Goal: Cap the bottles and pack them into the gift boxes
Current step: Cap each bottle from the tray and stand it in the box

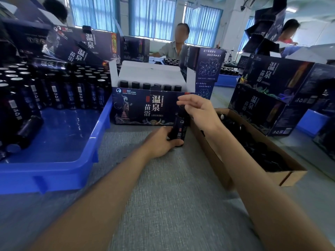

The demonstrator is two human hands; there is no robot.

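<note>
A dark bottle (pixel 179 130) stands upright on the grey table mat in front of the open gift box (pixel 145 105). My left hand (pixel 160 142) grips the bottle's lower body. My right hand (pixel 197 110) is at the bottle's top, fingers curled round a black cap (pixel 181 107) on the neck. The gift box holds a row of several capped bottles (pixel 150 86) along its back, its white flaps standing up.
A blue crate (pixel 72 160) at the left holds several uncapped bottles (pixel 54 91). A brown carton (pixel 282 175) of black caps (pixel 261 149) lies at the right. Stacked gift boxes (pixel 268 98) stand at right and behind. People sit across the table.
</note>
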